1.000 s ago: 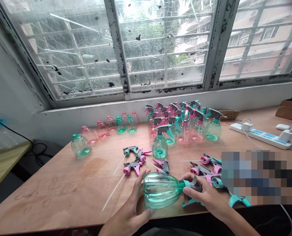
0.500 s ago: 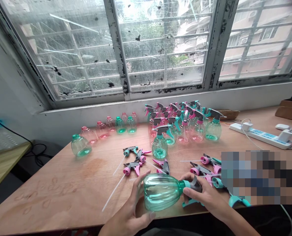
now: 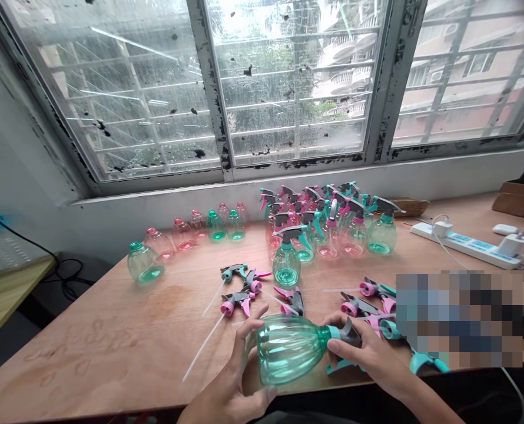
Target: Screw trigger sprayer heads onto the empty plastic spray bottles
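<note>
Our right hand (image 3: 368,347) clasps a green spray bottle's (image 3: 292,348) collar (image 3: 333,332), base (image 3: 262,358) between our left hand's (image 3: 238,377) spread fingers.
Likely light, slick; grip the collar.

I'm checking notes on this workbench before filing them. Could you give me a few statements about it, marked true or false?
1. The right hand grips the spray head on a green bottle. True.
2. That green bottle is upright. False: it is tipped nearly onto its side.
3. The left hand is at the bottle's base. True.
4. The loose spray heads are all pink. False: some are teal.
5. A power strip lies toward the right. True.
</note>
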A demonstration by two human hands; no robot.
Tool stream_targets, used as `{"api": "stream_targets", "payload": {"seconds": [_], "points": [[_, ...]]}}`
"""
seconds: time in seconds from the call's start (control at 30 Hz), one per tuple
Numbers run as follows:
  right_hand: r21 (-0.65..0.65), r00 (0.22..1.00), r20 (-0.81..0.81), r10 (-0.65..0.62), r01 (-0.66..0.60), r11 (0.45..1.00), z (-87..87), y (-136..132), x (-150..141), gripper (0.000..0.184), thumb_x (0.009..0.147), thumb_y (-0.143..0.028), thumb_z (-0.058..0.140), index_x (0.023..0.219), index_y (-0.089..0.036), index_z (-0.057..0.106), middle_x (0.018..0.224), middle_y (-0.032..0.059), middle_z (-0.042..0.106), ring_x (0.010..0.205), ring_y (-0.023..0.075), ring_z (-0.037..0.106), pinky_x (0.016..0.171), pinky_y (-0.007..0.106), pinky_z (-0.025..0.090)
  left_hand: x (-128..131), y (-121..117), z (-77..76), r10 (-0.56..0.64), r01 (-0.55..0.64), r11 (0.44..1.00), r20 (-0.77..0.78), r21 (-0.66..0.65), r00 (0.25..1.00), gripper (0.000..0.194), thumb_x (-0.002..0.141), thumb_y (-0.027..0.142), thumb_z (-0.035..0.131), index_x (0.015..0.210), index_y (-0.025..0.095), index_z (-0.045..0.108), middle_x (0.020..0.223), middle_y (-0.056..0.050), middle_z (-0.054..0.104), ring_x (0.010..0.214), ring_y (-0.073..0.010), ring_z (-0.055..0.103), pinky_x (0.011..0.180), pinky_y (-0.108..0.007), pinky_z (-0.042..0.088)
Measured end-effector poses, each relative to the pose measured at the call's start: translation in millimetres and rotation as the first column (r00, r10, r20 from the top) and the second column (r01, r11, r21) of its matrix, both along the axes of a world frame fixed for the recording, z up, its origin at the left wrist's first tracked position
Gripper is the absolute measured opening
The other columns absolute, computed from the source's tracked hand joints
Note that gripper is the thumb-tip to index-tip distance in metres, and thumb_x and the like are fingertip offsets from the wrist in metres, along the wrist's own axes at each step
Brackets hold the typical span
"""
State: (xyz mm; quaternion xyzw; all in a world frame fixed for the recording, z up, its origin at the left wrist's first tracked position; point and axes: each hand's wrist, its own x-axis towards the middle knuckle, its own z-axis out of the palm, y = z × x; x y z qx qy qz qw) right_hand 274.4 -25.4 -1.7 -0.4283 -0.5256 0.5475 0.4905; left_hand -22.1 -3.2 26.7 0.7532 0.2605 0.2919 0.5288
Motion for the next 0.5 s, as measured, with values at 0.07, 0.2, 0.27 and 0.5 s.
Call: {"api": "stream_targets", "payload": {"seconds": [0.07,0.2,0.27,0.5], "points": [[0.001,1.000,0.012,0.000,0.000,1.000,0.2,0,0,0.041,0.085,-0.051,0.079,0.105,-0.018,0.065,0.067,0.0012,0.075,0.067,0.0229,0.071,0.070,0.033,0.056,-1,1,-3.3,0.003,-0.003,1.000,-0.001,0.016,1.000,0.076,0.092,0.017,0.069,0.144,0.043,0.021,0.173,-0.010,0.006,0.158,-0.0316,0.019,0.120,-0.045,0.036],[0.006,1.000,0.025,0.007,-0.007,1.000,1.2,1,0,0.039,0.086,-0.051,0.078,0.103,-0.019,0.064,0.067,0.0013,0.075,0.068,0.0230,0.071,0.071,0.034,0.055,-2,5,-11.5,-0.020,0.018,0.999,0.048,0.027,0.999,0.072,0.094,0.024,0.070,0.145,0.040,0.022,0.172,-0.014,0.009,0.159,-0.0327,0.013,0.123,-0.053,0.024],[0.005,1.000,0.018,0.007,-0.007,1.000,1.4,1,0,0.038,0.086,-0.051,0.077,0.102,-0.019,0.064,0.068,0.0009,0.075,0.068,0.0227,0.071,0.072,0.034,0.054,-1,6,-13.2,-0.027,0.026,0.999,0.075,0.020,0.997,0.069,0.095,0.029,0.069,0.147,0.038,0.023,0.171,-0.015,0.014,0.159,-0.0337,0.013,0.123,-0.055,0.024],[0.002,1.000,0.025,-0.008,0.008,1.000,0.6,0,0,0.041,0.085,-0.053,0.077,0.103,-0.019,0.063,0.068,0.0013,0.075,0.068,0.0239,0.070,0.073,0.037,0.054,0,1,-3.0,-0.021,0.021,1.000,0.044,-0.006,0.999,0.093,0.091,0.011,0.066,0.157,0.042,0.010,0.174,-0.008,0.010,0.160,-0.0334,0.002,0.119,-0.048,0.039]]}}
